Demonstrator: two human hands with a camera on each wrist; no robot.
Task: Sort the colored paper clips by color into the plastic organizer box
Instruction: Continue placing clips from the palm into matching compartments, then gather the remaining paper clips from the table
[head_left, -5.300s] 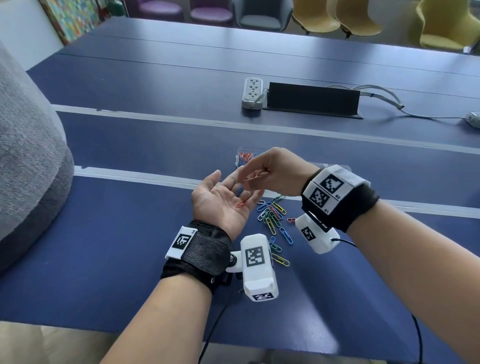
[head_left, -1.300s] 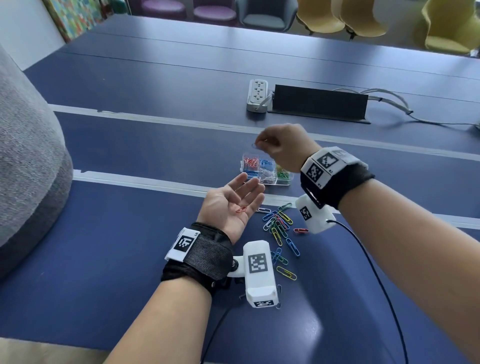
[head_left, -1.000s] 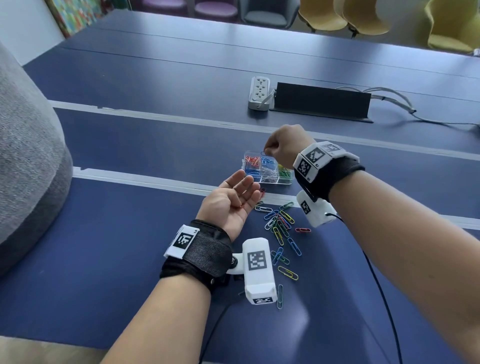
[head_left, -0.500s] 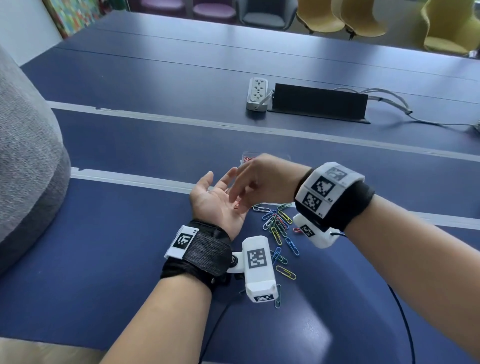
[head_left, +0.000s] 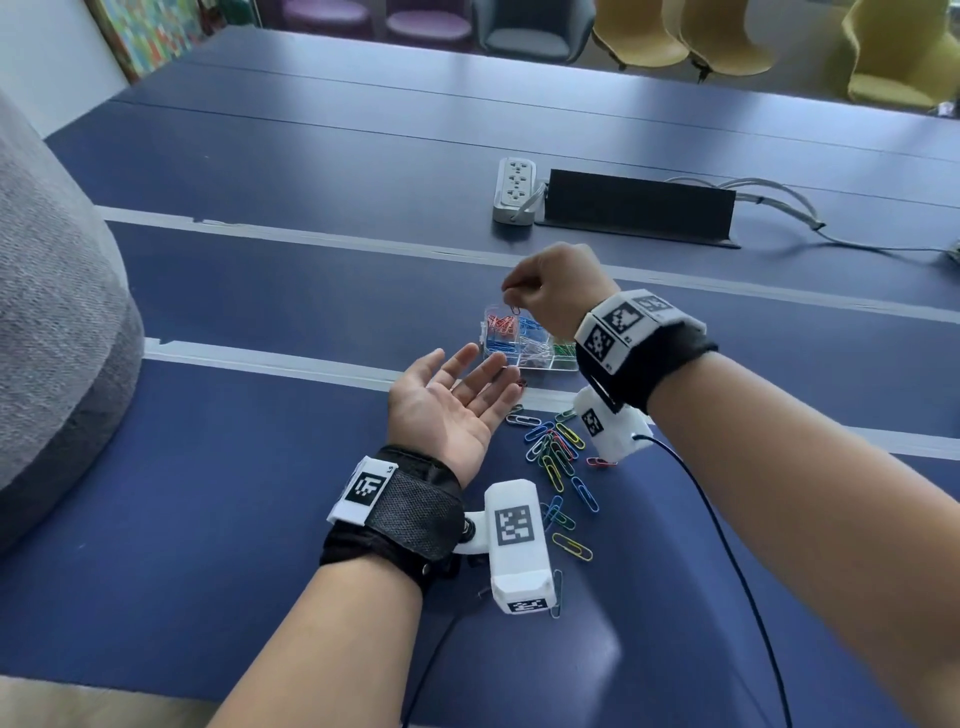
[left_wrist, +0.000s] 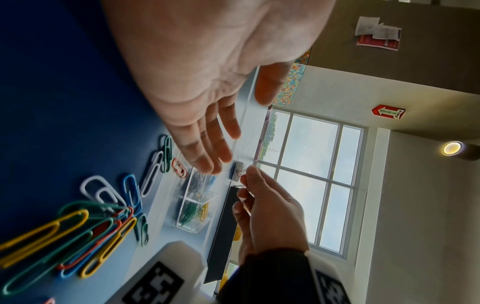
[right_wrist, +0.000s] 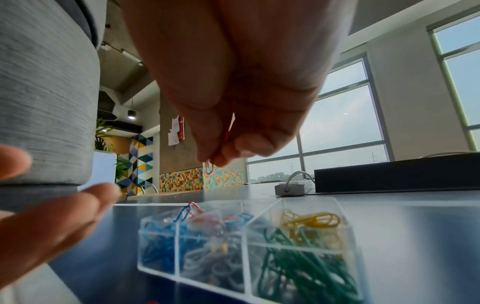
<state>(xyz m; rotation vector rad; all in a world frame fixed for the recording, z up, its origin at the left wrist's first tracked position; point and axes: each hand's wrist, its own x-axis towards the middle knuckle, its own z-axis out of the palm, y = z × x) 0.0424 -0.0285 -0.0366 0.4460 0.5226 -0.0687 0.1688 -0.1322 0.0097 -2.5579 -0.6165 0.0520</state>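
Note:
A clear plastic organizer box (head_left: 563, 366) (right_wrist: 340, 214) sits on the blue table, its compartments holding red, blue, white, green and yellow clips. My right hand (head_left: 550, 288) hovers over its far left corner and pinches a red paper clip (head_left: 515, 309) (right_wrist: 209, 167) that hangs from thumb and forefinger. My left hand (head_left: 452, 402) lies palm up and empty just left of the box, fingers relaxed. A pile of mixed coloured paper clips (head_left: 556, 452) (left_wrist: 85, 232) lies on the table between my wrists. One red clip (left_wrist: 179, 167) lies by my left fingertips.
A white power strip (head_left: 514, 189) and a black cable box (head_left: 641, 208) with cables stand further back. A grey upholstered object (head_left: 57, 332) fills the left side. Chairs line the table's far edge. A black wire (head_left: 727, 561) trails from my right wrist camera.
Half a second ago my right hand was at my left palm; it has since risen and moved out over the box with a red clip. The left palm holds nothing now.

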